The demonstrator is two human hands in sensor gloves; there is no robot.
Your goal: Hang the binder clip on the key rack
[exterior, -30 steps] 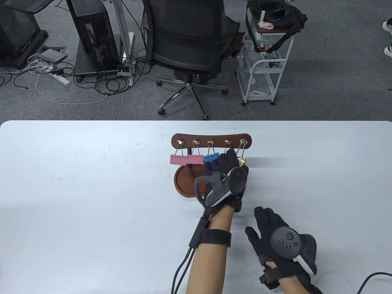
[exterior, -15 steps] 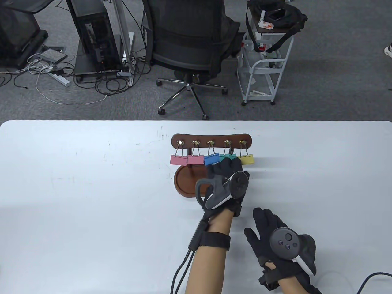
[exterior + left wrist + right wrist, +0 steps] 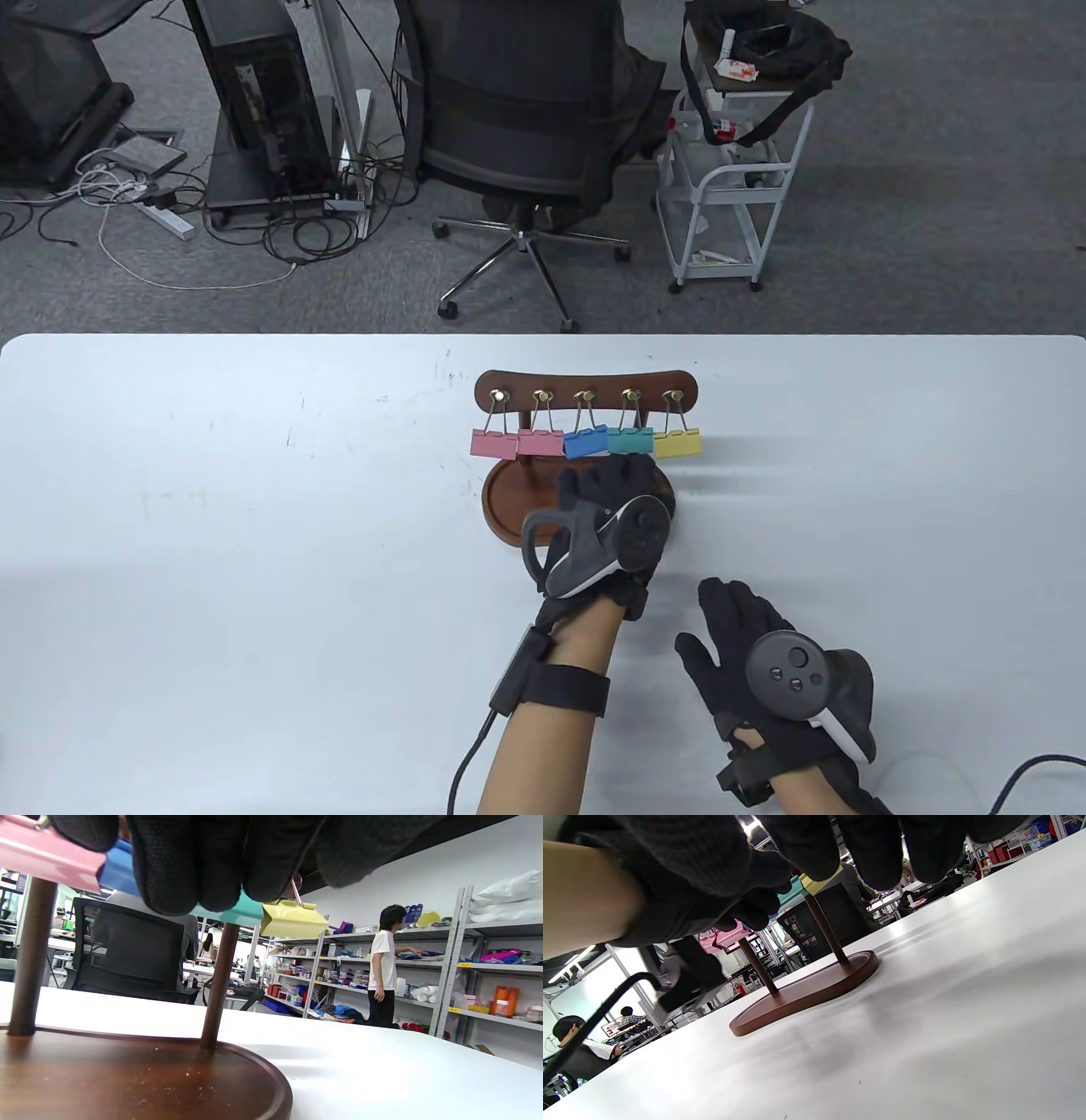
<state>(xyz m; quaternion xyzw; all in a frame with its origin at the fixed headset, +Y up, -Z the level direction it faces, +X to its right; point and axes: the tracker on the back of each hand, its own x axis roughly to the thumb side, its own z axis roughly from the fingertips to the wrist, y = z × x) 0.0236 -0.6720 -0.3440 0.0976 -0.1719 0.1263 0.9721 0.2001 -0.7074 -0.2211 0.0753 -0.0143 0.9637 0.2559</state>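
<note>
The yellow binder clip point(image 3: 678, 442) hangs by its wire loop from the rightmost hook of the key rack point(image 3: 587, 388), last in a row with a green clip point(image 3: 629, 440), a blue clip point(image 3: 585, 443) and two pink ones, so the hooking looks done. The left hand point(image 3: 612, 507) hovers over the rack's wooden base point(image 3: 509, 509), just below the clips and touching none; its fingers point(image 3: 220, 861) lie loosely curled side by side and hold nothing. The right hand point(image 3: 764, 654) rests apart on the worktop point(image 3: 254, 552) with its fingers spread and empty. The clip is likely light, with a stiff, smooth painted metal body and thin springy wire handles; it would swing at a touch. If it needs reseating, the best hold is probably a pinch on the flat sides of the body, keeping the wire loop free for the hook.
</note>
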